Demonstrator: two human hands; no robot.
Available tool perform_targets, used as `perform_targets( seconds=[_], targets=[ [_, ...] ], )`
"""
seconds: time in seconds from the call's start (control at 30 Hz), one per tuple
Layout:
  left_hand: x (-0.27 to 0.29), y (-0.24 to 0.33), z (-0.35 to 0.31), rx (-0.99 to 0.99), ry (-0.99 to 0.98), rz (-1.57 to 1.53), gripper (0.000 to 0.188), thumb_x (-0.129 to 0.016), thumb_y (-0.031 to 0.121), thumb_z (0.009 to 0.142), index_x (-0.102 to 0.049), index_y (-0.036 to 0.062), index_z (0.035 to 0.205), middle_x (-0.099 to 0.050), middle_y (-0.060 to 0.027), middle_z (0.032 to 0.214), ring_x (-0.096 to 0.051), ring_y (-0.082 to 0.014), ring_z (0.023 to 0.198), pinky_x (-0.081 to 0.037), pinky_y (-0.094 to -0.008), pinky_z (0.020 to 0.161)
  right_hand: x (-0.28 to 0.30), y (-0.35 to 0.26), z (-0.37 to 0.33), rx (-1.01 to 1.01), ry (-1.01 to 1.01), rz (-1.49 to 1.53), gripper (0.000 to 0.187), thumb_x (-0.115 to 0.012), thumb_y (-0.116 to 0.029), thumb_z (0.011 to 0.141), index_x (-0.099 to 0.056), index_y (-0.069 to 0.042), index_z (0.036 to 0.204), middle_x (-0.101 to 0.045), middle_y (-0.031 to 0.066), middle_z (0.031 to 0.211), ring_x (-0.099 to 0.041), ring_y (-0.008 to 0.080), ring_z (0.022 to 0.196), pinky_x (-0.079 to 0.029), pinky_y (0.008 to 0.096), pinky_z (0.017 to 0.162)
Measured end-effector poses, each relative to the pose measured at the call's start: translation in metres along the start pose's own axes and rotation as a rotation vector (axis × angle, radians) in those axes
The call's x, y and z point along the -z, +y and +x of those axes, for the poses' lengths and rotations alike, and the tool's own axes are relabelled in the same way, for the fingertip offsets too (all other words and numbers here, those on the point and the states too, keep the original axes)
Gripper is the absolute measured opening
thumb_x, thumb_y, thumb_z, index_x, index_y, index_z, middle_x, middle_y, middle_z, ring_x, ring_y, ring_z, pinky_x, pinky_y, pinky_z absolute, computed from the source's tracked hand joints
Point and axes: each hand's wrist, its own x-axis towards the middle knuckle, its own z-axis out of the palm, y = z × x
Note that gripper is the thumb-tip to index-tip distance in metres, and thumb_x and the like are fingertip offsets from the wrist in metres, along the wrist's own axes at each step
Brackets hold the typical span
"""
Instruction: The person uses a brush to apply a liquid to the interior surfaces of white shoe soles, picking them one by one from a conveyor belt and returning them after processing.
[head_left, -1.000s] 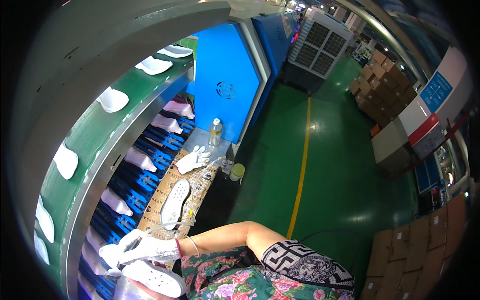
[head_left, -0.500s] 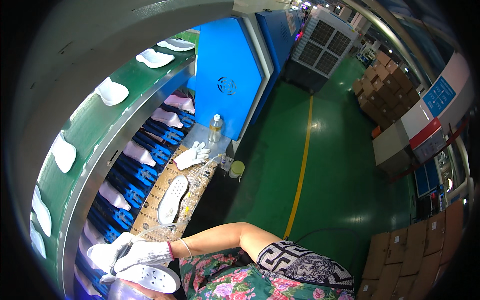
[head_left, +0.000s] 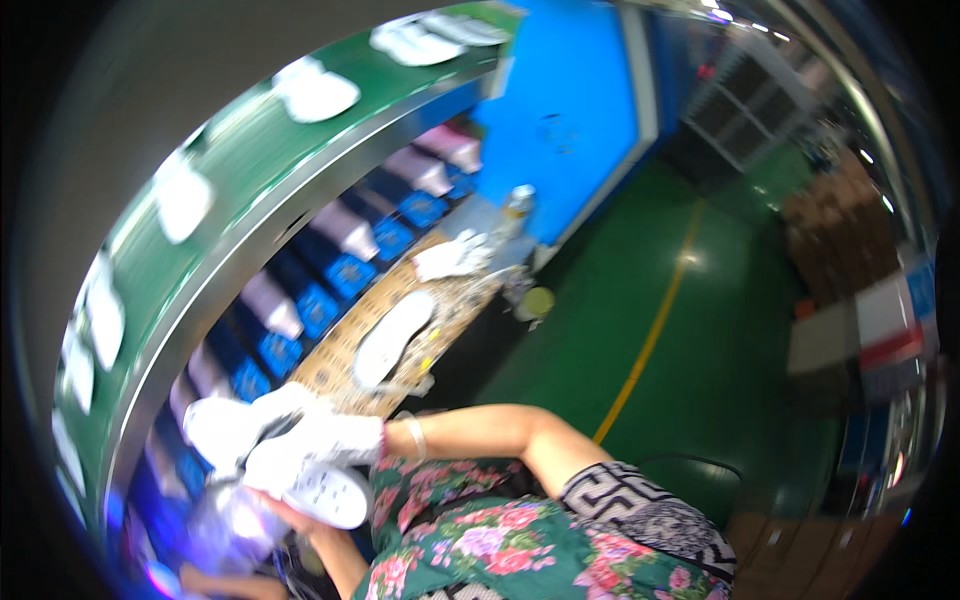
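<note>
My right hand (head_left: pixel 310 445), in a white knitted glove, is closed over a white shoe with a perforated toe (head_left: pixel 335 495). From below, my bare left hand (head_left: pixel 285 512) grips the same shoe; most of its fingers are hidden. Beside the glove is a rounded white piece (head_left: pixel 218 430), blurred, and I cannot tell whether it belongs to that shoe. Farther off, a white sole-shaped piece with holes (head_left: pixel 395 340) lies on the cardboard-covered ledge (head_left: pixel 325 370). A loose white glove (head_left: pixel 450 257) rests beyond it.
A green conveyor (head_left: pixel 235 185) with white shoe parts curves along the left. Pale pink shoe lasts (head_left: pixel 345 230) sit in blue holders beside the ledge. A bottle (head_left: pixel 517 205) stands near the blue machine housing (head_left: pixel 560 110). Another bare forearm (head_left: pixel 235 583) shows at the lower left.
The view has swung, shifting the ledge and conveyor rightward and upward, with blur. Both hands still hold the white shoe; more of my left forearm shows. Another forearm appears at the lower left.
</note>
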Motion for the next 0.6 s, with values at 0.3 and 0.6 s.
perform_targets(
  seconds=[0.3,0.6],
  targets=[
    [-0.022,0.000,-0.013,0.019,0.338,-0.367,0.088,-0.026,0.077,0.091,-0.031,0.0136,0.152,-0.050,-0.0109,0.142,-0.051,-0.0313,0.127,-0.040,-0.0459,0.108,-0.010,-0.020,0.013,-0.062,-0.017,-0.094,0.023,-0.074,-0.010,0.085,-0.069,-0.001,0.106,-0.069,0.0070,0.099,-0.066,0.0140,0.089,-0.055,0.0277,0.079],
    [-0.031,-0.005,-0.024,-0.014,0.045,-0.464,0.091,-0.022,0.079,0.091,-0.036,0.0099,0.149,-0.051,-0.0108,0.141,-0.052,-0.0273,0.126,-0.040,-0.0419,0.109,-0.022,-0.012,0.037,0.346,-0.119,-0.667,0.029,-0.076,-0.006,0.079,-0.072,-0.004,0.107,-0.072,0.0110,0.103,-0.069,0.0226,0.090,-0.055,0.0323,0.081]
  ],
)
